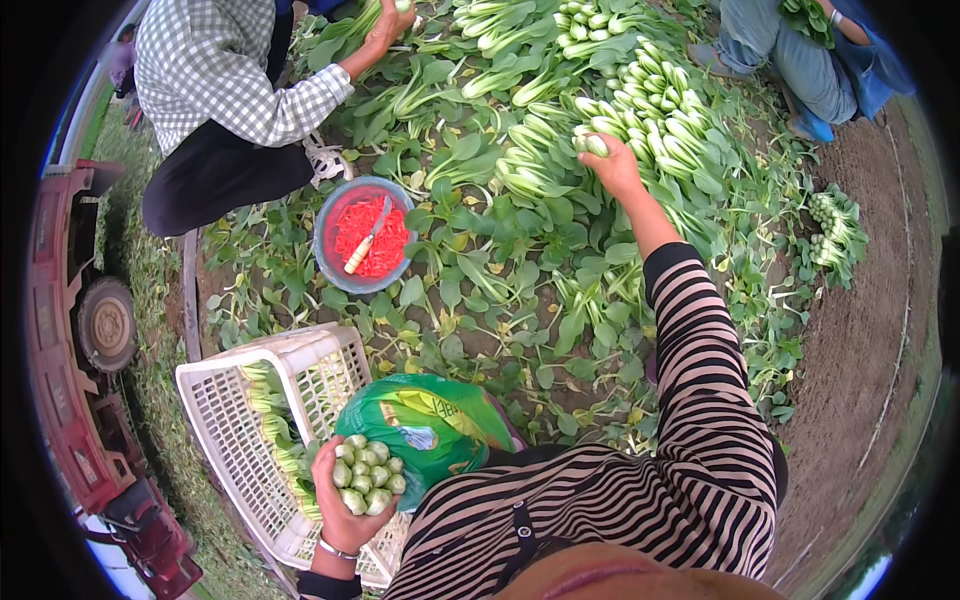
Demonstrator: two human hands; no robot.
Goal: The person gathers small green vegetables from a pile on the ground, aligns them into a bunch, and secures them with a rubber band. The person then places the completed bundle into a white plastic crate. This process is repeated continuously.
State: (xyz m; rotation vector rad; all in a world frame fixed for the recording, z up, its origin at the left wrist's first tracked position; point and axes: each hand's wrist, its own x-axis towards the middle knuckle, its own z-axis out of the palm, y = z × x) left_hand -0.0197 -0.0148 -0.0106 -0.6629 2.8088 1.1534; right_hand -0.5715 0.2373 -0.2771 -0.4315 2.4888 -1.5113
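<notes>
My left hand [341, 499] is wrapped around a bundle of bok choy [367, 476], its pale trimmed bases facing up. Beside that hand stands a white plastic crate [225, 442] with greens [274, 427] packed inside. Farther out, my right hand [611, 169] grips some bok choy heads [592, 145] by their white bases. It is at the edge of a large pile of harvested bok choy [660, 105]. A green plastic bag [420, 427] with printing covers my knee, close to the bundle.
A grey basin [324, 259] holds red ties [386, 247] and a knife [367, 236]. One person in a checked shirt [225, 82] crouches at upper left; another person's legs [787, 60] are at upper right. A red vehicle [75, 300] stands at left, bare soil [862, 337] at right.
</notes>
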